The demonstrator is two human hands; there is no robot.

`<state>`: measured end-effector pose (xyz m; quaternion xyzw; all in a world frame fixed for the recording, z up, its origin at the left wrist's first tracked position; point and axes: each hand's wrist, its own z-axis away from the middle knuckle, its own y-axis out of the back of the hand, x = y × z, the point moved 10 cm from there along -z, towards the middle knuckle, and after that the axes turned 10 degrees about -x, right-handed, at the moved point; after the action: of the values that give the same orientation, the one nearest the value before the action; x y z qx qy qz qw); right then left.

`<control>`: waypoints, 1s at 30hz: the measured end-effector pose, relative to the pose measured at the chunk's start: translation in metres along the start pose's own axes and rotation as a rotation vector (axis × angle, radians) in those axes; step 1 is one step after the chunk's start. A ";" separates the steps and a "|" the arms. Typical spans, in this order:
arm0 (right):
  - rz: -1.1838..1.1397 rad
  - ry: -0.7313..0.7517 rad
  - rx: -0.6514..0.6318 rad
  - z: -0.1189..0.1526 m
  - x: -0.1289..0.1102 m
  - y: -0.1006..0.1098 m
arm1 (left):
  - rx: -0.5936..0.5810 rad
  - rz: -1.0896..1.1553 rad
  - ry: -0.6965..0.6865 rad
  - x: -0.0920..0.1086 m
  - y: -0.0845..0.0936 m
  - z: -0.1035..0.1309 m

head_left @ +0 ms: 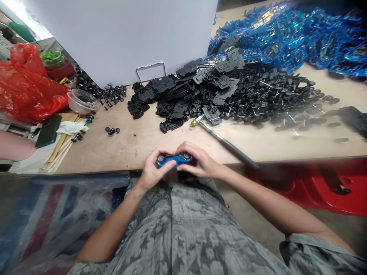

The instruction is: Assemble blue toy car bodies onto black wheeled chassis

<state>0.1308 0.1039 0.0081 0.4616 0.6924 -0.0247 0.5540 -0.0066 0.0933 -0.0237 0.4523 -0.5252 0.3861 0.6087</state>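
A blue toy car (178,158) lies on its side between my two hands at the table's front edge, its wheels toward the far side. My left hand (156,166) grips the left end, thumb across the body. Around the right end closes my right hand (199,160), fingers over the top by a wheel and thumb below. Beyond them, a hammer (223,141) with a yellowish head rests on the table, its handle slanting toward the front edge. Black car chassis plates (183,91) are heaped farther back.
Wheels on metal axles (269,95) and blue car bodies (286,38) pile up to the right. A white panel (129,34) stands behind. At left are a red plastic bag (31,88), a clear tub (82,101) and another person's arm (17,146). A red stool (315,191) is below right.
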 end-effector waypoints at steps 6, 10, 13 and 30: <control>0.071 0.052 0.121 0.007 -0.007 0.003 | 0.014 0.056 0.023 -0.003 -0.001 -0.001; 0.246 0.093 0.084 0.011 -0.015 -0.003 | 0.009 0.048 0.038 -0.006 -0.002 0.000; 0.266 0.052 0.113 0.012 -0.018 -0.002 | 0.002 -0.006 0.000 -0.003 -0.002 0.001; 0.178 -0.057 0.219 0.015 -0.011 0.000 | 0.048 -0.072 -0.108 0.003 -0.003 0.008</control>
<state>0.1418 0.0892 0.0107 0.5779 0.6259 -0.0638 0.5197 -0.0059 0.0849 -0.0213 0.5055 -0.5313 0.3515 0.5819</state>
